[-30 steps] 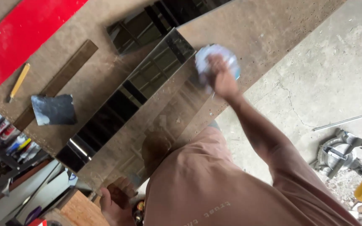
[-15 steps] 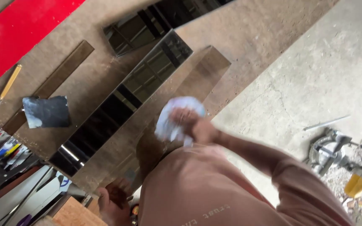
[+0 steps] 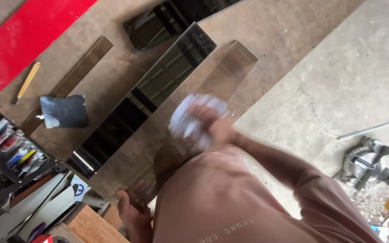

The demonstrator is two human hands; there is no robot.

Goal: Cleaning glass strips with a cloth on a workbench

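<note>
The right hand (image 3: 212,126) is closed around a crumpled white cloth (image 3: 192,120) and presses it flat onto a long tinted glass strip (image 3: 223,76), both blurred by motion; the left hand (image 3: 129,211) grips the near end of that same strip at the table's near edge, fingers curled over the glass. Going from largest to smallest: one brown worktable (image 3: 293,36) carries everything, with one red band (image 3: 19,40) along its far left side; on the board I count four glass strips, namely the one being wiped, a long dark reflective strip (image 3: 149,94) just left of it, a shorter dark strip (image 3: 176,18) at the far end, and a narrow brownish strip (image 3: 75,74) further left. Then one dark rag-like patch (image 3: 64,111) lies beside the narrow strip, and one yellow-handled tool (image 3: 27,82) lies near the red band. On the concrete floor at the right sit one grey power saw (image 3: 368,164) and one thin metal rod (image 3: 364,130). Compared with half a second ago, the cloth and right hand have moved slightly farther along the strip, away from the body, while the left hand has kept its hold at the near end. The cloth lies under and just left of the right hand, touching the glass about midway along it.
</note>
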